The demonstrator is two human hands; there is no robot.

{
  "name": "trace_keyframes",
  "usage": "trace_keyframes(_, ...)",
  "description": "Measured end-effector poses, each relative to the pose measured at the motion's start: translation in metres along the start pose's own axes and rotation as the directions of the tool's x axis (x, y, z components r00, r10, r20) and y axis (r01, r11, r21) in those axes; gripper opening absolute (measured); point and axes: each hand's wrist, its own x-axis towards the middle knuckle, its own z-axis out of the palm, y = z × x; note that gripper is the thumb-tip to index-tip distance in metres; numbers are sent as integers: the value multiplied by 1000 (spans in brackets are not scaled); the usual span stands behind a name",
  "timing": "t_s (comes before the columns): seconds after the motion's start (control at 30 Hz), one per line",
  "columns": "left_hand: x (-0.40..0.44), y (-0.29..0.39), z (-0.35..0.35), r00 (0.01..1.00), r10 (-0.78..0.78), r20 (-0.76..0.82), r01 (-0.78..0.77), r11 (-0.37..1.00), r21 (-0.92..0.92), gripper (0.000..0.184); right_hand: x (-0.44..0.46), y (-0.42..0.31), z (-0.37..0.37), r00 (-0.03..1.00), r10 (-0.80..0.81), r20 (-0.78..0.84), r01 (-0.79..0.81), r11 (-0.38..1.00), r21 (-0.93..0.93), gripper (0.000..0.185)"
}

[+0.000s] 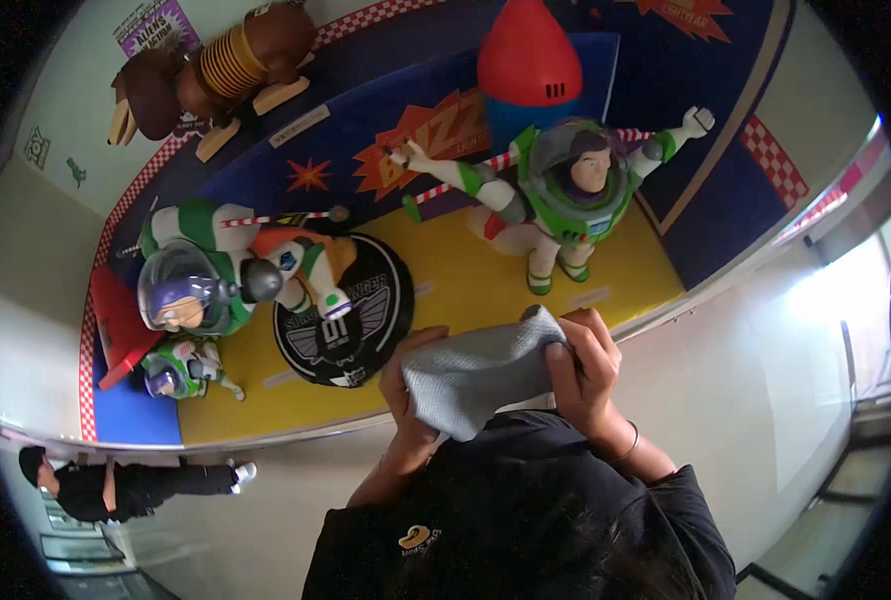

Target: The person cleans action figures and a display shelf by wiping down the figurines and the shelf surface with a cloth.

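A grey textured cloth (481, 372) is stretched between my two hands in front of the display shelf. My left hand (407, 385) is closed on its left end, and my right hand (586, 368) pinches its right end. Beyond the cloth, a large space-ranger figure (546, 240) with a green and white suit stands on the yellow shelf surface (446, 280). Left of the cloth is a round black base (366, 340) with a winged emblem, and a second large figure with a clear dome helmet (188, 295) leans beside it.
A smaller ranger figure (191, 370) and a red object (121, 325) are at the shelf's left end. A brown dog toy (231, 70) is at the upper left, a red and blue rocket (529, 65) at the back. Another person (101, 490) in black is at the lower left.
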Motion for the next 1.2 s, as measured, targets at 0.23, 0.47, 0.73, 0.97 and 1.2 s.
trace_keyframes(0.23, 14, -7, 70, 998, -26, 48, 21, 995, 96, 28, 13, 51, -63, 995, 89, 43, -88, 996, -22, 24)
trace_keyframes(0.47, -1, -31, 91, 983, 52, -174, 15, 931, 365, 25, 37, 80, -77, 955, -39, 295, 18, 997, 75, 29)
trace_keyframes(0.73, 4, -14, 91, 936, -269, -227, 304, 943, 133, 24, 33, 82, -66, 908, -162, 386, 169, 985, 16, 32)
trace_keyframes(0.97, 14, -9, 82, 908, -419, -22, 419, 903, 95, 29, 29, 77, -67, 966, -111, 235, 153, 974, -166, 29)
trace_keyframes(1.2, 32, -23, 64, 996, -83, 36, 79, 992, 98, 38, 24, 76, -59, 988, -125, 89, 145, 953, -265, 28)
